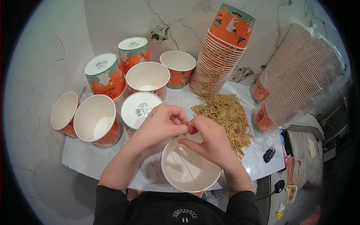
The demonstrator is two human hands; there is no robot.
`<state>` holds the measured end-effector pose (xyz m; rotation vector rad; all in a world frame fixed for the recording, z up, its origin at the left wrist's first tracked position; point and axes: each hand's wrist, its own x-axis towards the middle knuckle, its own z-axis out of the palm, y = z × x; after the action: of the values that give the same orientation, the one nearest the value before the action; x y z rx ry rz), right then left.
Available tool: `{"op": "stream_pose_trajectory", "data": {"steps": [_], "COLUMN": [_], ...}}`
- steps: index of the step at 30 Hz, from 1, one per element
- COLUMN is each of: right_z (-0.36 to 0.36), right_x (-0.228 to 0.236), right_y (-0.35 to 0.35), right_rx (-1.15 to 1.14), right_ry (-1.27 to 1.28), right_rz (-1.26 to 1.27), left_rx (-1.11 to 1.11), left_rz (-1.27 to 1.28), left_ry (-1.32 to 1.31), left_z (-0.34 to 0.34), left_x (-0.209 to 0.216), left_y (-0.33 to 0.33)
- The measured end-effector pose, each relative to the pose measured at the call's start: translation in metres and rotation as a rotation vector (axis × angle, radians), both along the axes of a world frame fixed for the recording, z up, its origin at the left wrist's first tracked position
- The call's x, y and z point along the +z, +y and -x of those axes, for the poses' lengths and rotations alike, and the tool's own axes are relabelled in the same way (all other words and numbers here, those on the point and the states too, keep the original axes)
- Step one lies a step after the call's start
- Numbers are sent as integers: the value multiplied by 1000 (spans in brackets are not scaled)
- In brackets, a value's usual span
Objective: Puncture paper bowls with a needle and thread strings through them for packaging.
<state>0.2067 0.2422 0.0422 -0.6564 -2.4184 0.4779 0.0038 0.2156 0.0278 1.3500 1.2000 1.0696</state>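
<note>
Both hands meet above the far rim of a white-lined paper bucket [187,168] standing at the table's near edge, its open mouth facing me. My left hand [161,122] is closed, its fingertips pinched together beside the rim. My right hand [210,138] pinches at the same spot, its thumb hanging over the bucket's mouth. Whatever lies between the fingertips is too small or hidden to make out. Right beside my right hand lies a loose heap of tan cords [225,118]. An upturned bucket [138,108] with a white base stands beyond my left hand.
Behind the cords leans a tall stack of orange buckets [219,62] with tan cords along it. Two plastic-wrapped stacks [300,80] lean at the right. More buckets [95,118] crowd the left of the table [80,155], some upturned. A small black object [269,155] lies near the right edge.
</note>
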Motion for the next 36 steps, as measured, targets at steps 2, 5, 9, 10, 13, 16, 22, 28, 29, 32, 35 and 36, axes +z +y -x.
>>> {"op": "stream_pose_trajectory", "data": {"steps": [2, 5, 9, 10, 13, 16, 22, 28, 29, 32, 35, 36], "right_z": [-1, -2, -2, -1, 0, 0, 0, -2, -2, -2, -3, -3], "right_x": [-4, -5, -7, -7, -4, -4, -7, -11, -11, -11, -16, -20], "right_y": [1, 2, 2, 2, 3, 5, 9, 12, 12, 15, 21, 24], "right_rx": [-1, 11, 8, 9, -1, 7, 7, -17, -17, -27, -35, -30], "right_ry": [47, 102, 124, 125, 106, 70, 93, 93, 102, 121, 171, 209], "right_rz": [11, 24, 45, 46, 18, -24, 36, 84, 91, 138, 247, 320], "left_rx": [-38, -18, -4, 0, 16, 26, 63, 1, -8, -21, -77, -78], "left_rz": [41, 50, 29, 25, -15, -55, -49, 40, 45, 46, -31, -30], "left_ry": [-38, -29, -32, -27, -1, 73, -11, -258, -285, -324, -324, -324], "left_z": [0, 3, 3, 4, 3, 1, -3, -2, -3, -7, -6, -7], "left_x": [5, 7, 3, 2, -5, 0, -6, -17, -18, -17, -20, -19], "left_y": [0, 0, 0, 0, 2, 1, 6, 15, 16, 15, 18, 18]}}
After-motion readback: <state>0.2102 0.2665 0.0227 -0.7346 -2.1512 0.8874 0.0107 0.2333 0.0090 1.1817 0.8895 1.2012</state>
